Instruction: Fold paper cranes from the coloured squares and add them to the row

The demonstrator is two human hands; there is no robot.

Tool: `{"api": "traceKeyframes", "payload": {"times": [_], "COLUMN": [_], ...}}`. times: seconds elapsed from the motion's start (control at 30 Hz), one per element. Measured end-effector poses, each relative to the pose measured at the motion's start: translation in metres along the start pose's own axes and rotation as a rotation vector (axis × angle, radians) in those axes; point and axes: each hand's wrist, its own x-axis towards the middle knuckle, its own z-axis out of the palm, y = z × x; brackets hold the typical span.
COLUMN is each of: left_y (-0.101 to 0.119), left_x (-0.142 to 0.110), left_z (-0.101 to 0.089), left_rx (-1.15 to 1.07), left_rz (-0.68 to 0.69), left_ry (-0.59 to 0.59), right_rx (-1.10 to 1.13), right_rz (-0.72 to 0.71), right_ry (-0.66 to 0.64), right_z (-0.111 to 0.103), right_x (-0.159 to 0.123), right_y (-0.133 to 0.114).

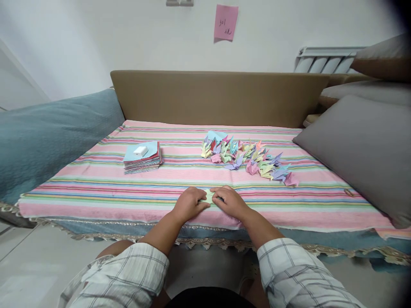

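Between my two hands a small piece of light green folded paper [208, 196] lies on the striped cloth [180, 171], partly covered by my fingers. My left hand [190, 203] grips its left side, fingers curled and thumb pressed near the paper's lower edge. From the right, my right hand [230, 202] pinches the other side with bent fingers. Farther back sits a loose cluster of folded paper cranes [239, 160] in pink, purple, yellow, green and blue. To the left stands a stack of square coloured paper [143, 164] with a small white box-like object [140, 150] on top.
A brown backrest [218, 96] rises behind the cloth. On the right lean grey cushions [362, 145]; a blue-covered armrest [58, 132] bounds the left. A small brown object [349, 192] lies near the cushion. A pink note [226, 22] hangs on the wall.
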Motion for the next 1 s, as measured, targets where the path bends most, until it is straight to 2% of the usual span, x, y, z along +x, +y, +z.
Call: {"api": "traceKeyframes", "payload": {"times": [0.67,1.0], "left_y": [-0.0043,-0.0053], "left_x": [0.0039,0.0032], "left_z": [0.0004,0.0034], "left_rx": [0.014,0.064], "left_rz": [0.029,0.029], "left_ry": [-0.026,0.005], "right_rx": [0.041,0.057], "right_rz": [0.010,0.010], "right_ry": [0.016,0.045], "right_z": [0.0010,0.0032], "right_x": [0.0005,0.0007], "right_y": [0.0010,0.0012]}}
